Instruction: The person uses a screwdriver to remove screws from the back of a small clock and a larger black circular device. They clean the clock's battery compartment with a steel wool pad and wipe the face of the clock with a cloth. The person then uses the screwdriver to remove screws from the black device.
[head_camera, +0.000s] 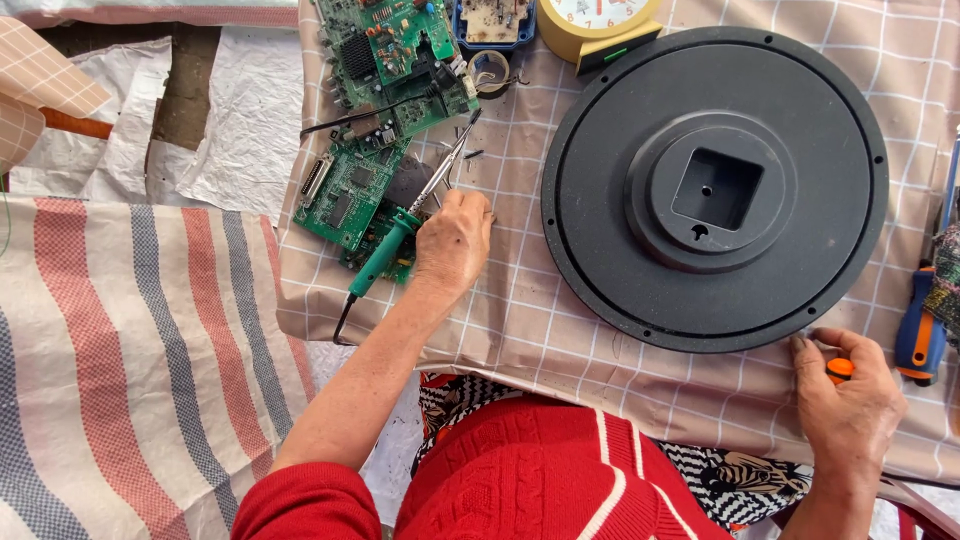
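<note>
Left hand (452, 243) grips soldering iron (412, 215) beside circuit boards (350, 190).

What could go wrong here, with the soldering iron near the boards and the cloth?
1. The left hand rests by the green-handled soldering iron. If its tip is hot, it may scorch the checked cloth or burn the fingers.
2. The tip lies beside the green circuit boards and may harm parts there.
3. The right hand holds a small orange thing at the table edge, where it may drop.

Bright even daylight, soft faint shadows, sharp focus throughout, slight wide-angle bending at edges.
</note>
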